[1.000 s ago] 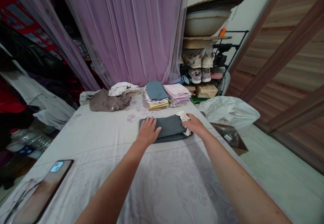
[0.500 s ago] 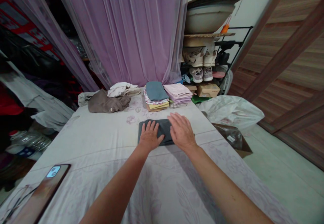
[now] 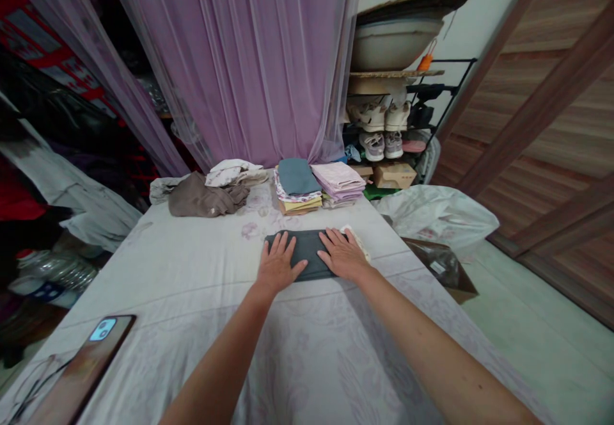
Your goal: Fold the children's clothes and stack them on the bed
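Note:
A dark grey folded cloth (image 3: 307, 253) lies flat on the patterned bedsheet (image 3: 192, 265), with a cream, lacy-looking edge showing at its right end. My left hand (image 3: 278, 264) rests on the left end of the cloth, fingers spread. My right hand (image 3: 343, 255) lies flat on the right end, fingers also stretched out. Beyond them stands a stack of folded cloths (image 3: 298, 185) topped by a blue-grey one, beside a stack of pink and lilac folded cloths (image 3: 338, 182). A crumpled brown garment (image 3: 206, 196) lies further left.
A phone (image 3: 81, 374) with a cable lies at the near left. Purple curtains (image 3: 240, 60) hang behind the bed. To the right are a shoe rack (image 3: 384, 121), a white plastic bag (image 3: 441, 214) and an open cardboard box (image 3: 446, 268) on the floor.
My right hand has come down flat onto the cloth's right end. My left hand has shifted slightly left, and more of the cloth shows between the hands.

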`<state>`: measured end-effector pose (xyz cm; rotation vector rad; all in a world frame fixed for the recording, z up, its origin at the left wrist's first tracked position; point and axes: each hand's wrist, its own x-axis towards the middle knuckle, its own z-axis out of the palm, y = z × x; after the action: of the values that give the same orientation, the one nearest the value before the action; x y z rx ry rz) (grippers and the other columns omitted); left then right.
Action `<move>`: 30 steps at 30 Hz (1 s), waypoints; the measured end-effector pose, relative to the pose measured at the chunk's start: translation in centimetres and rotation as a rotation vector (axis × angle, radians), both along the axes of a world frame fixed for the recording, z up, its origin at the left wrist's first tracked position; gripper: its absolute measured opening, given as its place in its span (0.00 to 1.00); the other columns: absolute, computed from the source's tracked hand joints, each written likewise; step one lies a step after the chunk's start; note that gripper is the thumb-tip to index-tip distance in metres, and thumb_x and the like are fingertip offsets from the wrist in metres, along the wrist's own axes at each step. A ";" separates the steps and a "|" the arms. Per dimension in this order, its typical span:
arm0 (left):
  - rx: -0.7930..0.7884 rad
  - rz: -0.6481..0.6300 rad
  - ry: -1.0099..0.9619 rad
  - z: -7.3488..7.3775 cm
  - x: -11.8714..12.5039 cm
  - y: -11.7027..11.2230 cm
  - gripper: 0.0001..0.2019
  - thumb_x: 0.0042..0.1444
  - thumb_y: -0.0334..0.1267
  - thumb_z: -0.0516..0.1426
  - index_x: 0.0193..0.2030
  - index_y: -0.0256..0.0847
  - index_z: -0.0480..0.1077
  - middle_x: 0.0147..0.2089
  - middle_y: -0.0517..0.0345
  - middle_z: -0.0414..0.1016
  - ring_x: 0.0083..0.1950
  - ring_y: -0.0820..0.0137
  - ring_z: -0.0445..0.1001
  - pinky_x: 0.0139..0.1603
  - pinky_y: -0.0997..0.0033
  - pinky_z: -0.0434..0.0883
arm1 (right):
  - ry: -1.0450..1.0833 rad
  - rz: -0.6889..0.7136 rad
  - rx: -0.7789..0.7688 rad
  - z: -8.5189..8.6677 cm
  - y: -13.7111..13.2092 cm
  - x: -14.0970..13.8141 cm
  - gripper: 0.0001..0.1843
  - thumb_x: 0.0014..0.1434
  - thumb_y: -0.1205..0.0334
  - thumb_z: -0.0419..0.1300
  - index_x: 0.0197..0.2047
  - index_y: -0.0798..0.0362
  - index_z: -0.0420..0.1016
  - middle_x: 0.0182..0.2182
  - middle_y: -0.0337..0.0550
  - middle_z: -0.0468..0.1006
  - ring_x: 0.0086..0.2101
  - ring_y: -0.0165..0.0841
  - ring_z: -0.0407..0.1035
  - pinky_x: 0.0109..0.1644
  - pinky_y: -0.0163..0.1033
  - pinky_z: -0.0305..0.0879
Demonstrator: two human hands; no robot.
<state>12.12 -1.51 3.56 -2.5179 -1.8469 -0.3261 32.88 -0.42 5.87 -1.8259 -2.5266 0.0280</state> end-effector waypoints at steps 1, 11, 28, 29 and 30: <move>0.005 0.014 -0.017 -0.3 -0.4 0.0 0.34 0.63 0.57 0.46 0.70 0.41 0.55 0.73 0.45 0.50 0.73 0.53 0.48 0.69 0.42 0.49 | -0.002 -0.002 -0.021 0.3 0.1 -0.1 0.32 0.68 0.49 0.42 0.69 0.57 0.55 0.68 0.55 0.55 0.67 0.44 0.48 0.69 0.57 0.36; -0.067 0.218 -0.437 -1.8 -4.9 -0.4 0.31 0.63 0.48 0.48 0.68 0.32 0.55 0.69 0.36 0.58 0.69 0.55 0.60 0.65 0.54 0.60 | 0.040 0.083 -0.129 3.1 4.3 1.8 0.27 0.60 0.60 0.56 0.62 0.46 0.66 0.66 0.50 0.62 0.63 0.42 0.57 0.63 0.53 0.52; -0.558 0.386 -1.435 2.0 -4.5 1.2 0.23 0.37 0.42 0.69 0.40 0.38 0.71 0.36 0.56 0.80 0.40 0.64 0.78 0.44 0.66 0.72 | 0.180 0.074 -0.514 5.4 10.0 4.8 0.23 0.36 0.54 0.70 0.37 0.55 0.81 0.38 0.48 0.81 0.41 0.46 0.75 0.45 0.43 0.69; -0.561 0.375 -1.484 2.0 -4.4 1.2 0.23 0.36 0.42 0.70 0.40 0.38 0.70 0.37 0.56 0.80 0.40 0.65 0.78 0.44 0.66 0.72 | 0.199 0.081 -0.518 5.6 9.8 5.1 0.21 0.37 0.53 0.69 0.36 0.54 0.81 0.37 0.47 0.81 0.41 0.45 0.75 0.44 0.42 0.69; -0.566 0.364 -1.518 2.1 -4.3 1.2 0.24 0.36 0.42 0.70 0.41 0.38 0.70 0.37 0.56 0.80 0.39 0.65 0.78 0.44 0.66 0.72 | 0.242 0.086 -0.536 5.7 9.5 5.5 0.19 0.39 0.53 0.68 0.35 0.54 0.80 0.36 0.44 0.81 0.40 0.43 0.75 0.43 0.40 0.69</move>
<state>7.86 -0.30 5.65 -2.0255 -2.9806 -2.4927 38.42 9.04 11.55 -1.7090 -2.5782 0.9483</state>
